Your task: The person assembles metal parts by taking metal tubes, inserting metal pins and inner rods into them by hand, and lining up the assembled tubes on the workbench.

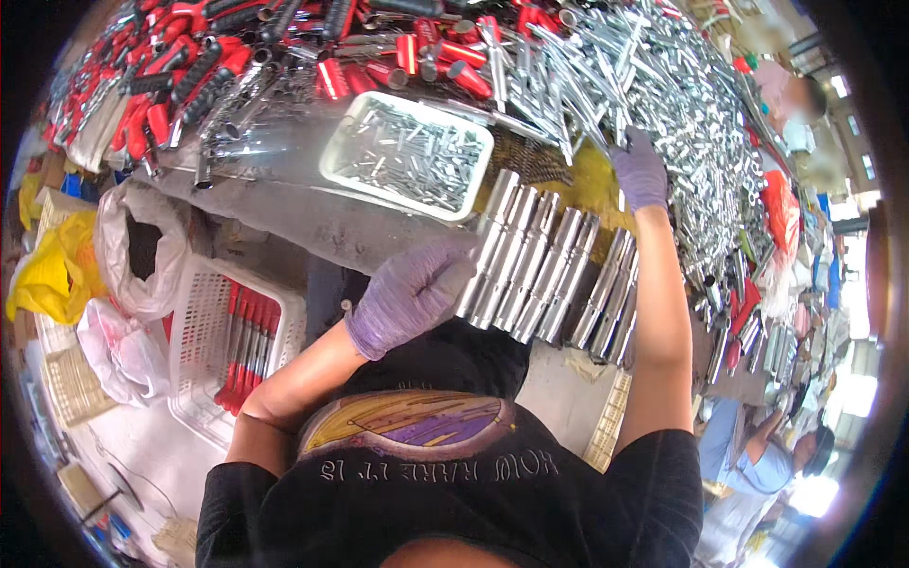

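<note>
My left hand [417, 289], in a purple glove, is curled closed beside the left end of a row of long chrome socket tubes [516, 260]. Whatever its fingers may hold is hidden. The tubes lie side by side near the bench's front edge, with a gap toward the right of the row. My right hand [641, 173], gloved alike, reaches to the edge of a large heap of small shiny metal parts [696, 123]. Its fingers are drawn together among the parts, and I cannot make out what is between them.
A white tray [333, 156] of small metal pins stands left of the tubes. Red-handled tools [189, 71] are heaped at the far left. Below the bench, a white basket [189, 350] holds red-and-silver tools beside white bags [142, 251]. Another person [748, 450] is at the right.
</note>
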`<state>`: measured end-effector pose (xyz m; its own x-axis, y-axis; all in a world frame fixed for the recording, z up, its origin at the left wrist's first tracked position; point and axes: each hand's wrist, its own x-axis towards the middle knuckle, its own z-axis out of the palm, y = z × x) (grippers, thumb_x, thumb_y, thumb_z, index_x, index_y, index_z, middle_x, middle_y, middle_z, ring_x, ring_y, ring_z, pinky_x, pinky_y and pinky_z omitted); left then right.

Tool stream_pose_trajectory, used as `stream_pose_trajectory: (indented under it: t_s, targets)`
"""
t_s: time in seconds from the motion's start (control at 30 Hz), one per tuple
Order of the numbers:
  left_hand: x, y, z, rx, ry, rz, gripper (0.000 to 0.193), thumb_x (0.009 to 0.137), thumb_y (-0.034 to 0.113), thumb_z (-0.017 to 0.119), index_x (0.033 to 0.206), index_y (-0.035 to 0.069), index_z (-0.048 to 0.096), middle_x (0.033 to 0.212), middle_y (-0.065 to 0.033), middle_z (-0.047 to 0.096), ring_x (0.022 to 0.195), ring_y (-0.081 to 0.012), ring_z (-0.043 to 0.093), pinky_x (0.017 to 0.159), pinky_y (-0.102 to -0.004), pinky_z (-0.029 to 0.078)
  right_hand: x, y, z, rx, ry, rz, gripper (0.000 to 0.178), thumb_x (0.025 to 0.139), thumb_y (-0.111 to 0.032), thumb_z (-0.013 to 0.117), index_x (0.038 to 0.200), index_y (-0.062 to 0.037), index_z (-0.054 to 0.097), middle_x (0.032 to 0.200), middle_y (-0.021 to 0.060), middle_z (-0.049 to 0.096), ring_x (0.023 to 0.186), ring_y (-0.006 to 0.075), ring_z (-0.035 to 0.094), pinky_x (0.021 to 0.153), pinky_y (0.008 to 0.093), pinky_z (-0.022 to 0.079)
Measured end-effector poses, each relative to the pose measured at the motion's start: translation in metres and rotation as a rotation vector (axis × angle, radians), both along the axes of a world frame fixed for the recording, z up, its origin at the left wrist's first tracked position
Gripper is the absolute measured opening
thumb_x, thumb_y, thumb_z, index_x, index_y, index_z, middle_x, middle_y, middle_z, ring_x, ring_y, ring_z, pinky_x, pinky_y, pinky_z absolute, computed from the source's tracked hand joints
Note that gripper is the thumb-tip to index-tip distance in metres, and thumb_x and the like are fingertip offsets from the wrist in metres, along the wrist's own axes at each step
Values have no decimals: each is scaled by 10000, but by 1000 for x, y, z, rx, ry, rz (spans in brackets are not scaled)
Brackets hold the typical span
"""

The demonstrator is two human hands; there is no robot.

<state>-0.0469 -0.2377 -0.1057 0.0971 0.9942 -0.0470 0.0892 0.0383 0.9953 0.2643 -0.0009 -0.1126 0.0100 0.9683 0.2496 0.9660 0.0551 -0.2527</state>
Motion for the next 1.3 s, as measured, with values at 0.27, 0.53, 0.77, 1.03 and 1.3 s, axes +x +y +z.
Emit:
stream_pose_trajectory:
  t_s: [0.27,0.53,0.77,1.03,1.3]
  targets:
    - [-29,20,8,565,377,129,490,786,147,667,1235,36,504,1136,-172,584,946,-332,607,823,-384,505,-89,-100,97,-23,456,231,194,856,-181,576,928,-29,479,748,40,513,582,135,480,529,293,417]
    - [-3,24,40,970,211,82,363,819,191,676,1150,75,581,1088,-111,624,968,-296,620,828,-391,499,-130,-210,61,-663,1246,638,586,856,-440,623,1247,-27,482,917,39,598,702,99,523,602,229,418]
    - [-12,16,47,761,-238,-299,310,772,100,724,990,73,506,1042,-126,647,951,-353,622,771,-415,501,-139,-226,62,-931,1327,527,978,666,-780,576,1208,28,480,775,48,598,469,89,484,397,193,333]
    - [-11,17,41,980,-47,-174,292,775,221,713,992,88,568,1053,-107,630,1001,-345,594,847,-430,477,-139,-231,64,-878,1427,359,884,632,-679,704,1098,57,554,720,15,582,481,77,488,409,182,335]
    - [-18,29,47,933,154,-212,276,791,270,699,966,79,604,1167,-137,592,1157,-372,517,920,-447,453,-126,-230,63,-845,1453,326,740,694,-557,721,1063,67,571,665,36,570,456,79,448,411,204,289]
